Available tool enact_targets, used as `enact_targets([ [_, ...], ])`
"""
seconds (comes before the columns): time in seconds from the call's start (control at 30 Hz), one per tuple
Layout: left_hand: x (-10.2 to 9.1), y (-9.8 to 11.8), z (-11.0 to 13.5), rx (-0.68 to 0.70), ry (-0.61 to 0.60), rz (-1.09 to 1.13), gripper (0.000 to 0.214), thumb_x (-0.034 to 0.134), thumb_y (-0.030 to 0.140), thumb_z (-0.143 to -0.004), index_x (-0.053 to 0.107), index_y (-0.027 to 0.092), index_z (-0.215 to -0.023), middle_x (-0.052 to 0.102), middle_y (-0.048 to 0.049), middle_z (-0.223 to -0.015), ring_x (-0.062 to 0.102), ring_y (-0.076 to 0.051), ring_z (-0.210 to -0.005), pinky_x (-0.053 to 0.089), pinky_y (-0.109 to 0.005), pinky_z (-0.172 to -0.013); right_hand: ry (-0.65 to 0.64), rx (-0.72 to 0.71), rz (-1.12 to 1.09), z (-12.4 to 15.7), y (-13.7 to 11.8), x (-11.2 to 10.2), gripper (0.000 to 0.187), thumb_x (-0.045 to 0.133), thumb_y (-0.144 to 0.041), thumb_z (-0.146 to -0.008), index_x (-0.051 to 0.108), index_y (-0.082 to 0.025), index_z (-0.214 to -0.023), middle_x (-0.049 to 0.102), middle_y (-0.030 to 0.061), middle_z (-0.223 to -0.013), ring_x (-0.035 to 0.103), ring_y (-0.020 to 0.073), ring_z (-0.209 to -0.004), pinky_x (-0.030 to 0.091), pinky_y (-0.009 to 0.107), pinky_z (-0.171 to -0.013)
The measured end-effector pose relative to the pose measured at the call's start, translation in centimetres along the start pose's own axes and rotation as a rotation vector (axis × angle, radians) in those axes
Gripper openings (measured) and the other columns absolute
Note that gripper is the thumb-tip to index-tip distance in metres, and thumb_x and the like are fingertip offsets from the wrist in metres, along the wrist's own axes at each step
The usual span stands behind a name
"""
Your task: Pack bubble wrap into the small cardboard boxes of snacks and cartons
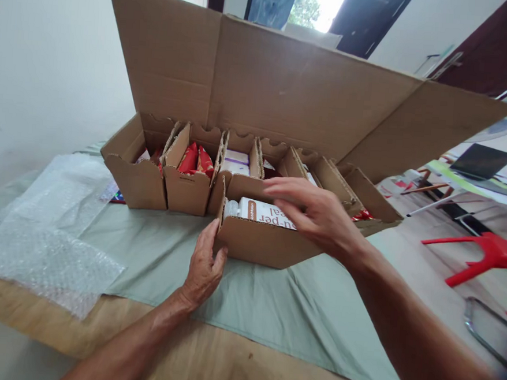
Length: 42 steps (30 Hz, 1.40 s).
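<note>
A small open cardboard box (271,246) sits on the cloth in front of me. Inside it lie a white carton with brown lettering (263,211) and a clear plastic item (232,208) at its left end. My left hand (205,265) holds the box's left front corner, fingers along the end and thumb on the front side. Over the right part of the box is my right hand (315,211), its fingers stretched out to the left and slightly blurred. It partly covers the carton; whether it touches the carton I cannot tell.
Behind stands a row of cardboard bins (188,191), some holding red packets (197,158), under a tall raised cardboard panel (286,88). Bubble wrap (47,222) lies at the left on the green cloth (153,252). A red chair (487,258) and a laptop (481,162) are at the right.
</note>
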<state>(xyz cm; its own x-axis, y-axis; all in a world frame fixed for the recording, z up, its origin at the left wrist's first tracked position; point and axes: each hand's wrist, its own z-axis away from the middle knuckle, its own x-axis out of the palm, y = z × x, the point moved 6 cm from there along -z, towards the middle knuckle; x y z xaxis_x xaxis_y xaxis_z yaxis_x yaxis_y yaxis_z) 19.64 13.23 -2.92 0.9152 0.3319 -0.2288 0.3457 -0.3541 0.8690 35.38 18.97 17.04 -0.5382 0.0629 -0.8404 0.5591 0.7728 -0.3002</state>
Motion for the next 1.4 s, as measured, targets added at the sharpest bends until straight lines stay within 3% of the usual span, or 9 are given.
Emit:
enact_targets([
  [0.13, -0.5, -0.7, -0.3, -0.027, 0.028, 0.02, 0.06, 0.057, 0.022, -0.092, 0.042, 0.022, -0.15, 0.052, -0.0155, -0.149, 0.05, -0.03, -0.14, 0.041, -0.055, -0.117, 0.623, 0.351, -0.022, 12.0, 2.0, -3.3, 0.018, 0.063, -0.027, -0.094, 0.071, -0.027, -0.111, 0.07, 0.0061, -0.133, 0.063, 0.026, -0.128, 0.047, 0.049, -0.11],
  [0.23, -0.2, -1.3, -0.4, -0.064, -0.005, 0.053, 0.071, 0.063, 0.025, -0.089, 0.037, 0.023, -0.154, 0.049, -0.0164, -0.152, 0.05, -0.031, -0.14, 0.041, -0.056, -0.117, 0.687, 0.634, -0.171, 18.1, 5.4, -0.6, 0.032, 0.067, -0.037, -0.091, 0.068, -0.023, -0.12, 0.07, 0.0114, -0.13, 0.066, 0.0286, -0.121, 0.055, 0.048, -0.096],
  [0.4, -0.1, -1.1, -0.8, -0.105, -0.021, 0.084, 0.077, 0.068, 0.029, -0.082, 0.037, 0.019, -0.153, 0.053, -0.0183, -0.147, 0.053, -0.033, -0.137, 0.043, -0.056, -0.115, 0.402, 0.709, -0.523, 16.6, 8.8, 5.3, 0.061, 0.072, -0.049, -0.08, 0.059, -0.02, -0.132, 0.071, 0.0138, -0.13, 0.067, 0.0289, -0.116, 0.058, 0.042, -0.089],
  [0.53, -0.2, -0.2, -1.5, -0.147, -0.079, 0.07, 0.067, 0.067, 0.03, -0.081, 0.046, 0.017, -0.143, 0.061, -0.0155, -0.136, 0.061, -0.03, -0.125, 0.049, -0.05, -0.109, 0.381, 0.693, -0.585, 14.9, 8.5, 6.4, 0.057, 0.068, -0.053, -0.081, 0.062, -0.019, -0.127, 0.075, 0.0125, -0.121, 0.071, 0.028, -0.105, 0.059, 0.04, -0.087],
  [0.63, -0.8, 1.3, -1.2, -0.158, -0.103, 0.033, 0.052, 0.066, 0.033, -0.08, 0.056, 0.016, -0.129, 0.069, -0.0103, -0.116, 0.068, -0.027, -0.108, 0.055, -0.044, -0.098, 0.394, 0.679, -0.573, 16.6, 6.3, 6.1, 0.057, 0.066, -0.048, -0.084, 0.062, -0.018, -0.131, 0.072, 0.0134, -0.13, 0.069, 0.0299, -0.111, 0.058, 0.043, -0.09],
  [0.87, -5.6, 4.1, 8.6, -0.232, -0.083, -0.03, 0.038, 0.07, 0.043, -0.086, 0.065, 0.025, -0.119, 0.074, -0.0072, -0.104, 0.069, -0.031, -0.11, 0.059, -0.045, -0.095, 0.461, 0.652, -0.379, 24.4, -2.8, 4.5, 0.056, 0.066, -0.04, -0.091, 0.057, -0.024, -0.144, 0.065, 0.0132, -0.142, 0.059, 0.0348, -0.133, 0.049, 0.053, -0.112],
  [0.97, -8.4, 3.3, 12.2, -0.301, -0.03, -0.05, 0.048, 0.074, 0.048, -0.084, 0.064, 0.028, -0.126, 0.076, -0.0076, -0.106, 0.07, -0.033, -0.114, 0.059, -0.046, -0.099, 0.419, 0.611, -0.399, 24.7, -5.2, 5.6, 0.057, 0.065, -0.034, -0.092, 0.053, -0.027, -0.147, 0.061, 0.0115, -0.147, 0.056, 0.0344, -0.137, 0.046, 0.054, -0.115],
  [1.07, -9.7, 3.0, 12.4, -0.333, 0.052, -0.057, 0.053, 0.072, 0.051, -0.085, 0.062, 0.024, -0.13, 0.075, -0.0092, -0.111, 0.069, -0.031, -0.117, 0.056, -0.046, -0.104, 0.361, 0.58, -0.511, 23.1, -5.7, 7.3, 0.062, 0.065, -0.031, -0.091, 0.048, -0.03, -0.151, 0.057, 0.0092, -0.152, 0.053, 0.0326, -0.14, 0.047, 0.052, -0.114],
  [1.4, -6.4, 6.0, 11.6, -0.259, -0.058, -0.045, 0.044, 0.065, 0.042, -0.09, 0.06, 0.024, -0.13, 0.073, -0.0111, -0.118, 0.065, -0.031, -0.122, 0.053, -0.048, -0.107, 0.511, 0.703, -0.431, 24.3, -4.5, 5.2, 0.054, 0.066, -0.042, -0.093, 0.055, -0.026, -0.143, 0.061, 0.0122, -0.147, 0.054, 0.0333, -0.139, 0.047, 0.052, -0.114],
])
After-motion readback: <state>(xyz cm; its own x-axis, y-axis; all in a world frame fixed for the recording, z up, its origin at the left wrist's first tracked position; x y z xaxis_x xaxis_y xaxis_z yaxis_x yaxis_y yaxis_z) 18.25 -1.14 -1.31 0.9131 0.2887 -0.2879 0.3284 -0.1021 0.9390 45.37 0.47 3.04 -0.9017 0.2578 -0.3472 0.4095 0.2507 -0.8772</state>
